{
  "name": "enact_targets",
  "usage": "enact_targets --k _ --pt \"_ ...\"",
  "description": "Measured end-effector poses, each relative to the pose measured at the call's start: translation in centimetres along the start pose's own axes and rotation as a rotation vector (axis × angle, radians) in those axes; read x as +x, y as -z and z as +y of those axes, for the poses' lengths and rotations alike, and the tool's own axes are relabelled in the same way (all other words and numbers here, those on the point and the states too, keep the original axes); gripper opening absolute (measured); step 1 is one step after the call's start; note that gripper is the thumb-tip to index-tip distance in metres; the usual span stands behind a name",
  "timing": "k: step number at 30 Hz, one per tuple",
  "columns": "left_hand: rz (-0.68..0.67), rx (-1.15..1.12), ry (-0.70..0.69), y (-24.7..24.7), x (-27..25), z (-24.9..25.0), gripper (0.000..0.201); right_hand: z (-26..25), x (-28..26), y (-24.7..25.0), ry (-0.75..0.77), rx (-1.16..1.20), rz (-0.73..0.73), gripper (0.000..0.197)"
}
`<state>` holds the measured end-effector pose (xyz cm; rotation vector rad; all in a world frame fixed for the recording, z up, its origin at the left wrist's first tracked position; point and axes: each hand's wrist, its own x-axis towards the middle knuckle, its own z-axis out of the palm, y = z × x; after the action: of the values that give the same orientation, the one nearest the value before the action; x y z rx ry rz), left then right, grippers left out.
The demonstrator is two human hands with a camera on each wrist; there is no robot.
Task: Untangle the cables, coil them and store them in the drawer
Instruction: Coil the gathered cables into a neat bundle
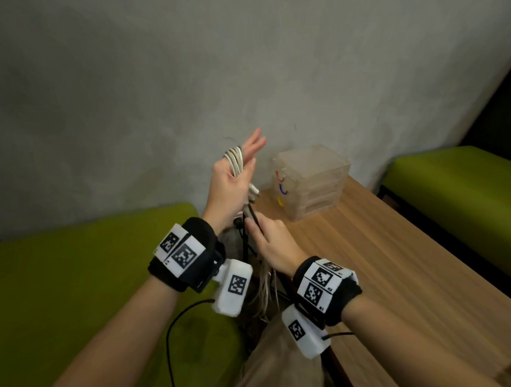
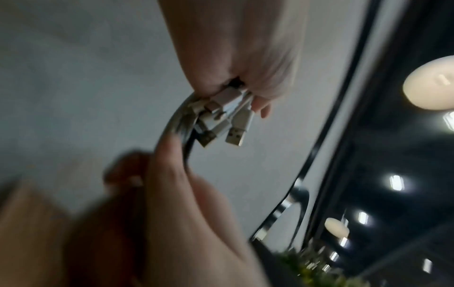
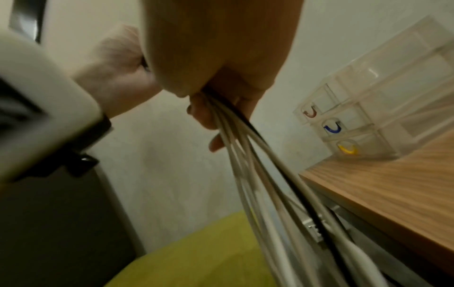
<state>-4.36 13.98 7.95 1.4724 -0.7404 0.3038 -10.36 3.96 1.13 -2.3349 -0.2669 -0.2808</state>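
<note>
Where the cables (image 1: 264, 283) end cannot be made out: in the head view they hang blurred between the two wrists and drop out of sight past the near edge of the wooden table (image 1: 391, 256), over a green bench seat (image 1: 72, 273). The left hand (image 1: 234, 178) is raised with its fingers (image 1: 254, 142) straight and spread, and white turns of cable (image 1: 235, 160) are looped round it. The right hand (image 1: 268, 237), lower and just beside the left wrist, has its fingers curled round a bunch of white cables and one black one. Only the left wrist view shows the plugs (image 2: 228, 120), several USB ends sticking out of the right hand's (image 2: 245, 48) fist, though that picture is smeared. Only the right wrist view shows the strands (image 3: 258, 165) fanning down out of the fist (image 3: 221, 68) toward the seat. The clear drawer box (image 1: 312, 181) stands at the table's far corner against the wall, three drawers with red, blue and yellow handles, all closed; nothing can be seen inside them.
</note>
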Motion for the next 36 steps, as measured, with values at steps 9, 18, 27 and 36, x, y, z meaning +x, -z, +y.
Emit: enact_targets --k 9,18,27,36 --pt "-0.4 0.744 -0.277 0.9 -0.5 -3.1 0.03 -0.1 1.1 4.0 0.221 -0.531 0.006 0.044" --pt "-0.409 0.613 0.04 0.8 -1.9 -1.9 0.053 0.0 1.8 6.4 0.31 -0.582 0.076 0.043" --pt "-0.641 0.451 0.253 -0.7 -3.1 -1.1 0.028 -0.6 2.3 7.5 0.361 -0.506 0.096 0.025" --pt "-0.823 -0.421 0.594 0.1 -2.8 0.7 0.022 -0.9 3.3 6.8 0.284 -0.04 0.18 0.032"
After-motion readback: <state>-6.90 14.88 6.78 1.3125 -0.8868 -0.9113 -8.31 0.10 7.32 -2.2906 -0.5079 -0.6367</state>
